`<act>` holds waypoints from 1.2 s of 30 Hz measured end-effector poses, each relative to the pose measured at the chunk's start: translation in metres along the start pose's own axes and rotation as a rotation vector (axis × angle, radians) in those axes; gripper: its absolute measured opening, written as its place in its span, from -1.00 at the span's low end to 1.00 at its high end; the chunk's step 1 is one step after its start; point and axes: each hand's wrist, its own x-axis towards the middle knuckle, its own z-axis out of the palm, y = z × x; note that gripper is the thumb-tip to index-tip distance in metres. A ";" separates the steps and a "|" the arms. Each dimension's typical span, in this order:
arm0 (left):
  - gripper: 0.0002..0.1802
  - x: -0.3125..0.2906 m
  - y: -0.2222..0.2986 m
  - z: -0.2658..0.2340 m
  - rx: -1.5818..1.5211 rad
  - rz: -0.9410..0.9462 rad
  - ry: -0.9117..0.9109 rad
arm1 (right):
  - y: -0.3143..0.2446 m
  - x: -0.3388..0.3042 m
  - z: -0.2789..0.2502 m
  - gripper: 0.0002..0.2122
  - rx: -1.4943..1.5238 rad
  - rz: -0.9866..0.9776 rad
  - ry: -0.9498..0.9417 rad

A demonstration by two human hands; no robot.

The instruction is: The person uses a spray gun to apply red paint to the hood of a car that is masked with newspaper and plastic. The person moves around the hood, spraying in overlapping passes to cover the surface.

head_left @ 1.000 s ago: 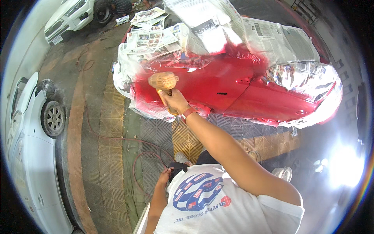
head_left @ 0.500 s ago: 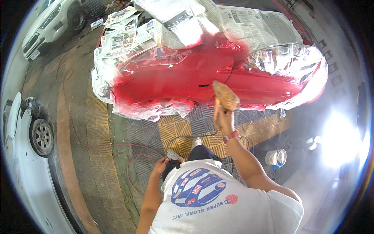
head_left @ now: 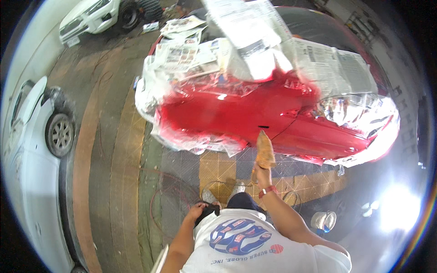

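Observation:
My right hand point(head_left: 261, 175) is closed round the handle of a spray gun point(head_left: 265, 152) covered in stained yellow-tan wrapping. Its tip points away from me at the red side panel of a car point(head_left: 223, 109), just below a small dark slot point(head_left: 263, 127). Any gap between tip and panel is hard to judge. My left hand point(head_left: 197, 210) is closed near my waist, beside a black, cloth-like thing point(head_left: 209, 210); what its fingers grip is unclear. Newspaper sheets point(head_left: 255, 41) and clear plastic film point(head_left: 359, 111) cover much of the car round the red area.
A reddish hose point(head_left: 154, 200) loops over the floor beside my feet. A white bucket point(head_left: 323, 220) stands at my right. To the left is a white car point(head_left: 36, 177); another white vehicle point(head_left: 88, 18) stands far left. Bright light glares at right.
The spray gun has moved left along the panel, from right of the dark slot to just below it, and has turned. My view has shifted; my left hand stays by my waist.

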 end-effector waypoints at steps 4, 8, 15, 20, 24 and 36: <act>-0.66 -0.024 -0.047 -0.008 -0.262 0.008 0.058 | -0.029 -0.037 0.112 -0.57 -0.108 -0.062 -0.241; -0.65 -0.049 -0.090 0.002 -0.242 -0.042 0.145 | 0.021 -0.013 0.207 -0.54 -0.171 -0.305 -0.485; -0.63 -0.097 -0.093 0.033 -0.474 -0.171 0.282 | -0.019 -0.050 0.341 -0.44 -0.370 -0.369 -0.558; -0.63 -0.090 -0.068 0.042 -0.252 -0.110 0.323 | -0.023 -0.028 0.325 -0.43 -0.515 -0.189 -0.692; -0.60 -0.065 -0.083 0.049 -0.090 0.017 0.288 | 0.008 -0.016 0.243 -0.42 -0.597 -0.213 -0.612; -0.62 -0.032 -0.029 0.061 0.281 0.006 0.129 | 0.080 0.021 -0.049 -0.74 -0.121 0.245 0.120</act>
